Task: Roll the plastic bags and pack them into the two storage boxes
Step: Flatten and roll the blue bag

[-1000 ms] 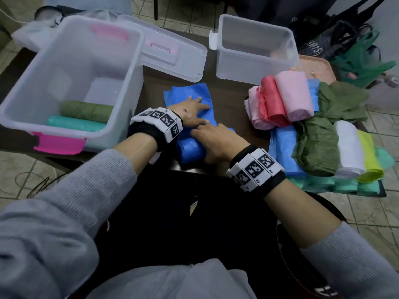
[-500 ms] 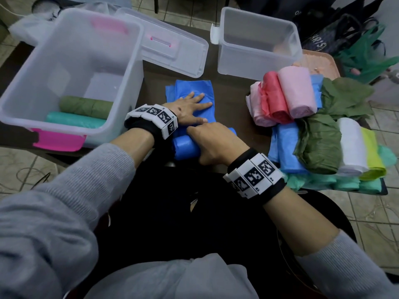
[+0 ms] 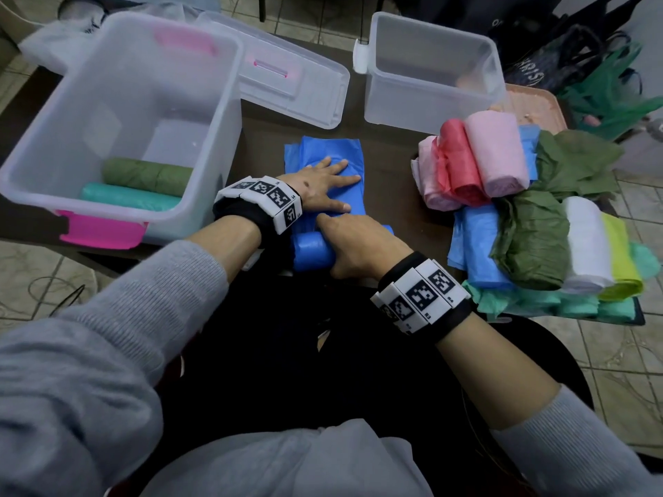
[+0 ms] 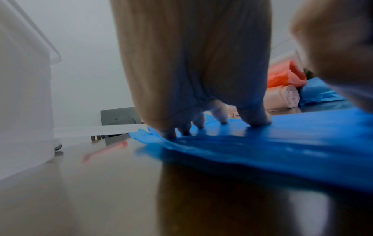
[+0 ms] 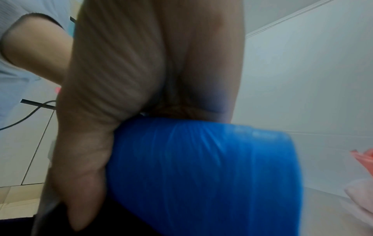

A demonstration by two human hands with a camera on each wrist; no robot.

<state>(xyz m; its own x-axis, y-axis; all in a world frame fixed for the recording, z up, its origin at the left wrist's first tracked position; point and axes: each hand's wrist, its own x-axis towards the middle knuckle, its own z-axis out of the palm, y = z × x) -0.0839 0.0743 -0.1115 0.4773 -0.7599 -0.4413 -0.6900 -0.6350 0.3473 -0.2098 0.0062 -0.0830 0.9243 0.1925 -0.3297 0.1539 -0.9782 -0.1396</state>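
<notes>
A blue plastic bag [image 3: 324, 152] lies flat on the dark table, its near end wound into a roll [image 3: 310, 249]. My left hand [image 3: 323, 182] presses flat on the unrolled part with its fingers [image 4: 254, 118] spread on the blue sheet [image 4: 262, 151]. My right hand [image 3: 355, 242] lies over the roll and curls round it, thumb on the near side; the right wrist view shows the palm [image 5: 141, 71] on the blue roll [image 5: 201, 167]. The large clear box [image 3: 229, 102] at left holds a green roll [image 3: 147, 175] and a teal roll [image 3: 129, 197]. The smaller clear box [image 3: 430, 98] stands at the back right.
The large box's lid [image 3: 297, 77] lies between the boxes. At the right is a pile of bags: pink roll [image 3: 497, 152], red roll [image 3: 461, 163], crumpled green bags [image 3: 531, 238], white roll [image 3: 586, 245], flat blue bags [image 3: 480, 245]. The table's near edge runs under my wrists.
My left hand has stretched its fingers flatter and a little farther along the blue bag. My right hand has stayed on the roll.
</notes>
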